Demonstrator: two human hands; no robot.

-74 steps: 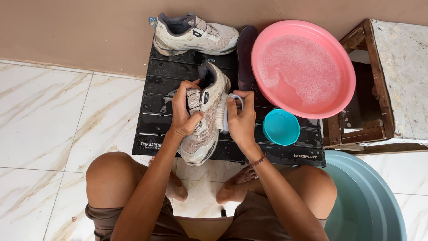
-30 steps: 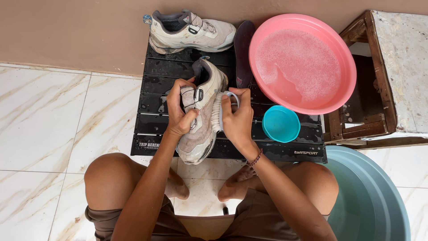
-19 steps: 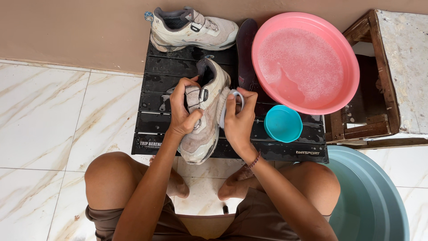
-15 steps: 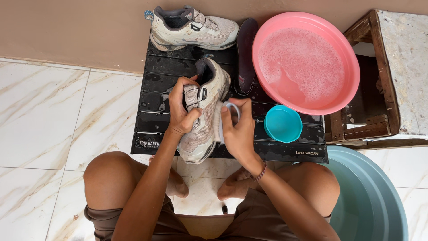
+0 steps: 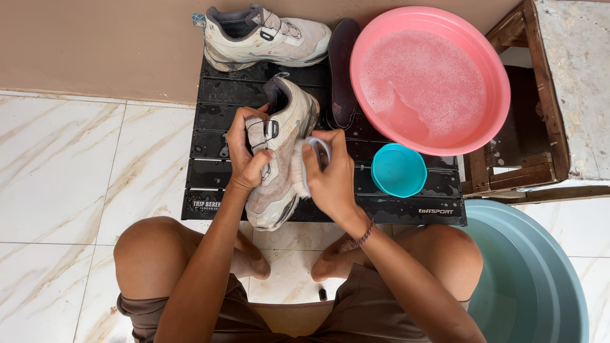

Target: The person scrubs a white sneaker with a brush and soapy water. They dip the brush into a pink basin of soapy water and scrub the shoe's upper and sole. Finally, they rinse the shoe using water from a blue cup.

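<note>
Crouched over the black slatted mat [image 5: 216, 136], the person grips the pale sneaker [image 5: 279, 165] in the left hand [image 5: 244, 149] while the right hand [image 5: 327, 174], closed on a brush [image 5: 304, 159], scrubs its side, seemingly mid-wash; more suds from the pink basin [image 5: 489, 70] look due.

Single head view, looking straight down, close over hands, knees, black mat [image 5: 216, 127].

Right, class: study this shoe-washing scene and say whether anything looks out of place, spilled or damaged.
Nothing looks spilled or broken. The one oddity: a dark insole lies loose on the black slatted mat, removed from its shoe, beside the pink basin of soapy water. The spare sneaker lies on its side by the wall.
</note>
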